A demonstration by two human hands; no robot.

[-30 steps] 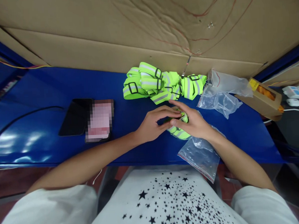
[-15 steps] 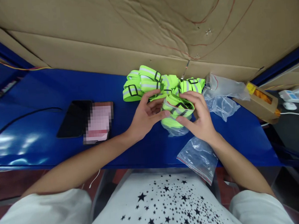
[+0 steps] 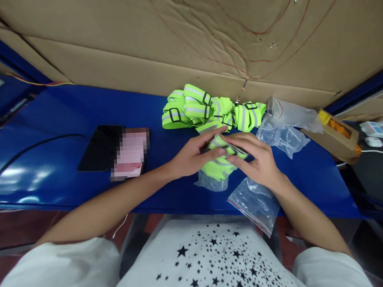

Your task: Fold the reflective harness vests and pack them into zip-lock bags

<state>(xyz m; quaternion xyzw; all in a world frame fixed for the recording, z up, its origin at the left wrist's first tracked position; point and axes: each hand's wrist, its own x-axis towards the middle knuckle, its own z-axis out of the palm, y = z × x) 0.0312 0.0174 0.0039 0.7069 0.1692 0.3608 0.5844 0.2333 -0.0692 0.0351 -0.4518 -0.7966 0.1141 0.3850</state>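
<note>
Between my two hands is a clear zip bag [image 3: 212, 183] stuffed with neon-yellow reflective strap [image 3: 219, 167]. My left hand [image 3: 200, 153] grips the bag's left side near its mouth, thumb in front and fingers behind. On the other side my right hand [image 3: 254, 157] pinches the red-lined mouth, its thumb at the front. The bag leans to the left, and its lower end lies slack on the blue table. Just behind my hands lies a heap of neon-yellow reflective straps [image 3: 196, 107] with black buckles. A flat clear zip bag [image 3: 255, 202] lies below my right hand.
Left of my forearm a black phone [image 3: 100, 148] lies beside a phone with a lit, blurred screen [image 3: 130, 151]. More clear bags [image 3: 284, 134] and an open cardboard box [image 3: 334, 134] sit at the right. A cardboard wall [image 3: 135, 56] with thin wires backs the blue table [image 3: 168, 196].
The filled bag has tilted leftward, and its mouth edges have come closer together between my fingers. My fingers have drawn in over the opening. The camera view has shifted slightly.
</note>
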